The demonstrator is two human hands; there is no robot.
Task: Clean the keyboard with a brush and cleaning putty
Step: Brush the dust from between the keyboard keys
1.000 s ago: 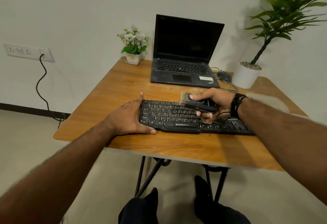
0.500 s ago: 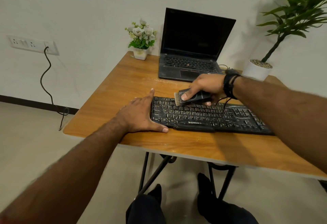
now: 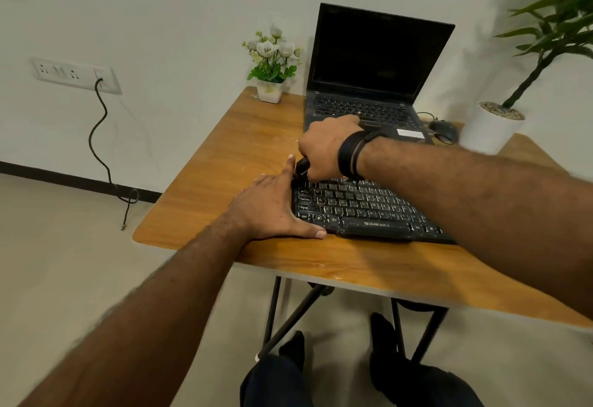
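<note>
A black keyboard (image 3: 362, 207) lies near the front edge of the wooden table (image 3: 244, 149). My left hand (image 3: 272, 207) rests flat on the table against the keyboard's left end, fingers straight, thumb along the front edge. My right hand (image 3: 324, 146) grips a black brush (image 3: 301, 167) over the keyboard's far left corner. Only a dark end of the brush shows below the fist; its bristles are hidden. No putty is in view.
An open black laptop (image 3: 372, 69) stands behind the keyboard, with a mouse (image 3: 444, 130) to its right. A small white flower pot (image 3: 271, 85) sits at the back left, a large potted plant (image 3: 491, 127) at the back right. A wall socket (image 3: 77, 74) with a hanging cable is on the left.
My right hand has swept the brush leftwards along the keyboard's back rows to its far left corner. My left hand has stayed at the keyboard's left end.
</note>
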